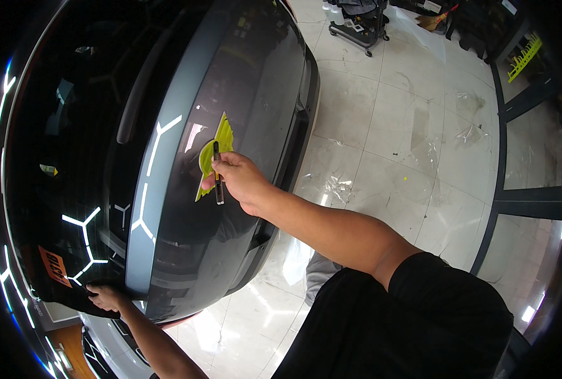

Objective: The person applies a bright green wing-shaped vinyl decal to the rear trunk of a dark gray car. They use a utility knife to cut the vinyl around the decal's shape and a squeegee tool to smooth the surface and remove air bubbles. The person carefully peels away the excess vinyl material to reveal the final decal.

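My right hand grips a slim black cutter knife between thumb and fingers. It is held upright in the picture, across a yellow-green, wing-shaped emblem piece on the dark grey rear panel of a car. The fingertips beneath the knife are partly hidden and close to the emblem piece. At the lower left, my left hand rests with loosely bent fingers at the lower corner of the dark rear window, beside the grey-blue strip. I see nothing held in it.
An orange sticker is on the window, below a wiper. Scraps of clear film lie on the tiled floor. At the back are a wheeled trolley and a broom. Glass doors line the right; a white car stands lower left.
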Demonstrator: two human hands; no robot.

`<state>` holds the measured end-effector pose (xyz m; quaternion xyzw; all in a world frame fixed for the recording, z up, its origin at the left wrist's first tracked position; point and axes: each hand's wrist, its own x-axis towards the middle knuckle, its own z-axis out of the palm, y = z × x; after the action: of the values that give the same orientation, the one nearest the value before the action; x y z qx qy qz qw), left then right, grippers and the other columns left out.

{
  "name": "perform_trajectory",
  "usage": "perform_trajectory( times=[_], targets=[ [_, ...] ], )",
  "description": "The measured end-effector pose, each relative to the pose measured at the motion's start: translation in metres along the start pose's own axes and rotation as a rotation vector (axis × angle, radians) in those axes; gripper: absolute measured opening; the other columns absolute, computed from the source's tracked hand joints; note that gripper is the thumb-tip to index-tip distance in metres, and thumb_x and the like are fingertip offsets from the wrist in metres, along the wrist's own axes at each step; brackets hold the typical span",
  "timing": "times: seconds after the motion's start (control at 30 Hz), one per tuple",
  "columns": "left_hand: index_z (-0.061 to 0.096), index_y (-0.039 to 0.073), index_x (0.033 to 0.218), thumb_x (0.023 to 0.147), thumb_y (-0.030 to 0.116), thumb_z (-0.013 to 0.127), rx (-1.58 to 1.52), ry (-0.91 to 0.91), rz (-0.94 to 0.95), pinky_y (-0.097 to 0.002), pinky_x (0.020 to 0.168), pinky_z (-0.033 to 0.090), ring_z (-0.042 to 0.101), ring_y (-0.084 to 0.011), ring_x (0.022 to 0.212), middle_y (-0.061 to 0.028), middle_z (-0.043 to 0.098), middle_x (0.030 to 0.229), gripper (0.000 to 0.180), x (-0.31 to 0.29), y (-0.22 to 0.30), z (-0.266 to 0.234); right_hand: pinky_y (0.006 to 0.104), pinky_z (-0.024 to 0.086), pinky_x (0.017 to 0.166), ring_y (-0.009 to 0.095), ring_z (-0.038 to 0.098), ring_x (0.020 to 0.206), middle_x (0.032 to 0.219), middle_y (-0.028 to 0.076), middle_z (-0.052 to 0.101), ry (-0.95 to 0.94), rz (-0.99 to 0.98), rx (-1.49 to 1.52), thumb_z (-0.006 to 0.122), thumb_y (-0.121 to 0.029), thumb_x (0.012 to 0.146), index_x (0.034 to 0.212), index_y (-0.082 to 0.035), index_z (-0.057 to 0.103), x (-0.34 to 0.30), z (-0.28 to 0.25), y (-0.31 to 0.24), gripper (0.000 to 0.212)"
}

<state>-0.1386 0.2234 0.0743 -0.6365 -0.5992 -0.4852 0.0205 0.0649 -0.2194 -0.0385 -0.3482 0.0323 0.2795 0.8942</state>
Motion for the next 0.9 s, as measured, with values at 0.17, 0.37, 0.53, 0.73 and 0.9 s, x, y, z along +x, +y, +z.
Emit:
perform_trajectory(
  times=[0.17,0.37,0.53,0.73,0.9],
  targets=[
    [0.038,0.009,0.144,0.091,0.069,0.032,0.006,-0.012,0.006,-0.058,0.108,0.028,0.034,-0.037,0.136,-0.0159,0.037,0.149,0.081,0.001,0.0,0.0,0.0361,0.029,0.105,0.012,0.061,0.086,0.081,0.006,0.066,-0.006,-0.006,-0.003,0.044,-0.019,0.101,0.098,-0.008,0.058,-0.001,-0.001,-0.001,0.018],
    [0.039,0.008,0.144,0.091,0.068,0.033,0.026,-0.029,0.0,-0.058,0.107,0.029,0.034,-0.0372,0.136,-0.0168,0.037,0.148,0.08,0.0,-0.001,-0.003,0.0309,0.042,0.09,0.015,0.063,0.079,0.083,0.006,0.065,0.0,-0.056,0.031,0.042,-0.015,0.101,0.108,-0.004,0.055,-0.005,-0.005,0.004,0.019],
    [0.039,0.007,0.143,0.091,0.068,0.033,-0.005,-0.043,-0.003,-0.0578,0.106,0.03,0.036,-0.0379,0.135,-0.0171,0.039,0.147,0.08,0.0,0.003,-0.007,0.0332,0.05,0.072,0.021,0.065,0.075,0.082,0.012,0.064,0.085,-0.457,-0.642,0.049,-0.014,0.096,0.119,-0.002,0.051,-0.014,-0.043,0.021,0.026],
    [0.04,0.006,0.142,0.091,0.068,0.032,0.016,-0.019,0.011,-0.0559,0.107,0.03,0.037,-0.0389,0.134,-0.018,0.039,0.146,0.081,-0.002,0.006,-0.006,0.0366,0.054,0.053,0.027,0.062,0.05,0.081,0.017,0.068,-0.163,-0.837,-1.406,0.058,-0.014,0.087,0.141,-0.009,0.042,0.007,-0.057,0.016,0.057],
    [0.036,0.005,0.144,0.092,0.069,0.027,0.038,-0.032,0.033,-0.0568,0.109,0.028,0.032,-0.0384,0.137,-0.0185,0.036,0.148,0.083,0.002,-0.001,-0.003,0.0362,0.055,0.051,0.024,0.064,0.052,0.082,0.015,0.069,-0.182,-0.826,-1.595,0.057,-0.014,0.087,0.151,-0.015,0.025,0.022,-0.052,0.003,0.072]
  ],
)
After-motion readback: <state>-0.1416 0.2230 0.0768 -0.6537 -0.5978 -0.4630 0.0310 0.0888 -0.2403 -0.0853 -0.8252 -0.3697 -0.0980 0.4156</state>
